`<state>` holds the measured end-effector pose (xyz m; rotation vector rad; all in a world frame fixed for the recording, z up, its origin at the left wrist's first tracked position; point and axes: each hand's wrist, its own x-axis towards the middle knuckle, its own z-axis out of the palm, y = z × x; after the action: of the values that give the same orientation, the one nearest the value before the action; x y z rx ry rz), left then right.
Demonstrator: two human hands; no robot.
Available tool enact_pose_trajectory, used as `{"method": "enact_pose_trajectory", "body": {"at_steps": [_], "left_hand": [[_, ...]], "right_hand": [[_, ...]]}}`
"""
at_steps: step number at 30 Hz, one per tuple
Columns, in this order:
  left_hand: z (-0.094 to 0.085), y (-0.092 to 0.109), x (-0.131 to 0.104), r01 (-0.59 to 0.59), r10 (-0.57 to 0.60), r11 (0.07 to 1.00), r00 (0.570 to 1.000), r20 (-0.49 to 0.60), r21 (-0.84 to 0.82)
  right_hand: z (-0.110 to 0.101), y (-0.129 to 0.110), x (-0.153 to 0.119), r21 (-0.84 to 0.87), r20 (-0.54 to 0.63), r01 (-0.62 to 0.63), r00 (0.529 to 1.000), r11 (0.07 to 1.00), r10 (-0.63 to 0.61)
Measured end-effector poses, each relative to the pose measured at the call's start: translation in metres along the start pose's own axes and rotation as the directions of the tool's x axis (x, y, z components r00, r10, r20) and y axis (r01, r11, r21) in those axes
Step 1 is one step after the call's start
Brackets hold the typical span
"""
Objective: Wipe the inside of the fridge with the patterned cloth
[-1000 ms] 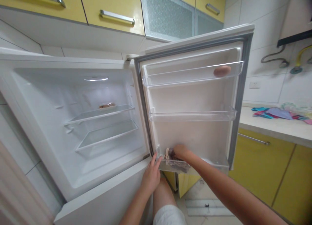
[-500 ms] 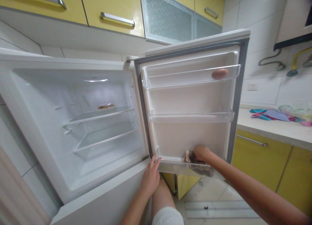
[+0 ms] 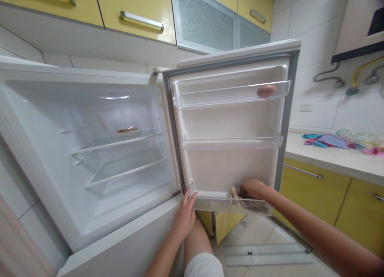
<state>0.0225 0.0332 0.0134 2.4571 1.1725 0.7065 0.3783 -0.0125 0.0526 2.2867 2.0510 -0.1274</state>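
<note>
The refrigerator door stands open, with three clear shelves on its inner side. My right hand reaches into the lowest door shelf, its fingers closed on a dark bag with a pale tie at its left end. My fingertips there are partly hidden. At the left end of that same shelf rests my left hand, fingers spread against the shelf's edge. A brown egg lies in the top door shelf. The middle door shelf is between them.
Inside the refrigerator are two glass shelves; a small brown item sits on the upper one. Yellow cabinets hang above. On the right, a counter holds colourful cloths. A lower cabinet door stands ajar below.
My right hand and the dark bag have shifted slightly right along the lowest door shelf. The view has moved a little. My left hand stays at the shelf's left end.
</note>
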Motion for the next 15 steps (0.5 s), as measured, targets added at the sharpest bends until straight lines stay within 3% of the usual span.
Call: {"method": "enact_pose_trajectory", "body": {"at_steps": [8,15], "left_hand": [[0.007,-0.001,0.001,-0.01,0.01,1.0,1.0,-0.001,-0.003],[0.005,0.003,0.0,0.002,-0.002,1.0,1.0,-0.005,-0.017]], "right_hand": [[-0.007,-0.049,0.021,-0.103,-0.018,0.276,0.96,0.956,-0.279],[-0.009,-0.107,0.049,-0.091,-0.017,0.382,0.923,0.92,-0.385]]}}
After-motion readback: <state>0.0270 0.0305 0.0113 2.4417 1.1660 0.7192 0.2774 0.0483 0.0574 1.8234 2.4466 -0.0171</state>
